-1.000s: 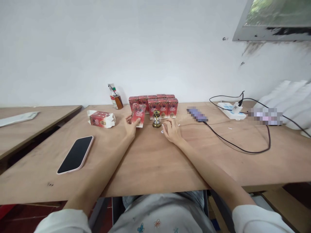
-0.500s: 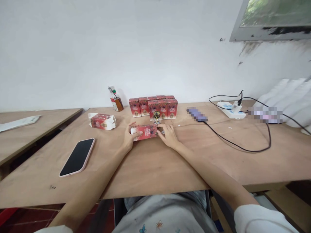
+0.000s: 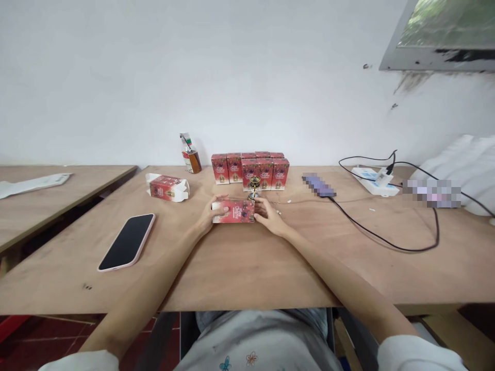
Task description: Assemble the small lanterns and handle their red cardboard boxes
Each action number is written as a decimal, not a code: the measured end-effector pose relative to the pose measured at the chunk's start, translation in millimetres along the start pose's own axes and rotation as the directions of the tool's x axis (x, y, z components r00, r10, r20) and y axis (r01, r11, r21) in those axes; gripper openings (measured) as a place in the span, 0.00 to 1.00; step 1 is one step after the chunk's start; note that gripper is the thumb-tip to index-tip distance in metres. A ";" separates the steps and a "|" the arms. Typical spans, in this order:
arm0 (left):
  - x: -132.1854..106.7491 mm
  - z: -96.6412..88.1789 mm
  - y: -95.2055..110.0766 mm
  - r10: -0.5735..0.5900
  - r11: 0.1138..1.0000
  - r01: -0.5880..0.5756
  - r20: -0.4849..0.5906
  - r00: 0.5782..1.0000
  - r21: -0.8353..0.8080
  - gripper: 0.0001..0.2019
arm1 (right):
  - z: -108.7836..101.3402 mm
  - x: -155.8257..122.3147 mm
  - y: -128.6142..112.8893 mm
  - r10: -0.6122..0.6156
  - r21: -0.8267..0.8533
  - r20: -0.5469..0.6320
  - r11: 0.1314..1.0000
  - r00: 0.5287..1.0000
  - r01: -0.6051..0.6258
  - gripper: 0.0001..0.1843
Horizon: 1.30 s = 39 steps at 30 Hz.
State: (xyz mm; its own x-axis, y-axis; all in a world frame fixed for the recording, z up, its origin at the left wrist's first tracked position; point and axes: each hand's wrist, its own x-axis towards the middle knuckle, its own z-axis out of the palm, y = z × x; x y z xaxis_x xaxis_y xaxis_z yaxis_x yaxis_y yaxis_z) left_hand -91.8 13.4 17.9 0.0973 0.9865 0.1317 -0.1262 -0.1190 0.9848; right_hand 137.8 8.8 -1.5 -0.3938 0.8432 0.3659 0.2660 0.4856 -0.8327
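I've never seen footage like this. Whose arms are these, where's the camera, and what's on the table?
No machine here: a person wears one camera on the head, looking down at their own arms. The left hand and right hand grip the ends of a small red cardboard box lying on the wooden table. Behind it stand a little brass ornament and a cluster of upright red boxes. Leftward lie an opened red box and a black phone in a pink case; rightward, a white power strip.
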 end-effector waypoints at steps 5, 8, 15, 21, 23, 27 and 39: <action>-2.7 2.7 3.4 -0.019 0.998 0.020 -0.015 1.000 0.067 0.30 | 3.7 -0.6 -4.5 0.032 0.068 -0.008 0.997 0.999 -0.032 0.28; -4.5 5.2 6.0 -0.025 0.996 0.025 -0.005 1.000 0.081 0.29 | 2.8 -1.0 -7.8 0.057 0.000 -0.034 0.998 0.998 -0.057 0.28; -4.8 4.2 5.1 -0.018 0.994 0.016 0.021 1.000 0.107 0.26 | -2.4 -1.8 -10.6 -0.002 -0.011 -0.046 1.000 0.999 0.002 0.24; -3.0 3.5 4.6 -0.040 0.998 0.039 0.029 0.999 0.051 0.26 | -1.7 -1.1 -6.4 -0.020 0.093 -0.067 0.995 0.998 0.026 0.21; -1.3 1.3 4.1 -0.053 0.999 0.054 0.020 0.998 -0.008 0.25 | -3.4 -1.0 -4.2 -0.044 0.055 -0.127 0.997 0.991 0.051 0.19; 3.1 -4.6 2.0 -0.107 0.978 0.111 0.027 0.994 -0.176 0.24 | -5.5 -0.9 -1.6 -0.098 -0.042 -0.263 0.995 0.960 0.090 0.14; 8.4 -8.9 -2.5 -0.134 0.924 0.104 -0.057 0.989 -0.369 0.18 | 0.5 -4.7 -7.7 -0.291 -0.274 -0.270 0.937 0.918 0.216 0.06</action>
State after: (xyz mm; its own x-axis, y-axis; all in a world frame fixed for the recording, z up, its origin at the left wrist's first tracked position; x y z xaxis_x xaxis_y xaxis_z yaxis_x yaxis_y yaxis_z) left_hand -99.4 23.0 15.5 0.0568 0.9984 -0.0084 -0.4704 0.0342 0.8818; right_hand 137.1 0.9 3.0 -0.2008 0.6950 0.6905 0.4050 0.7006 -0.5874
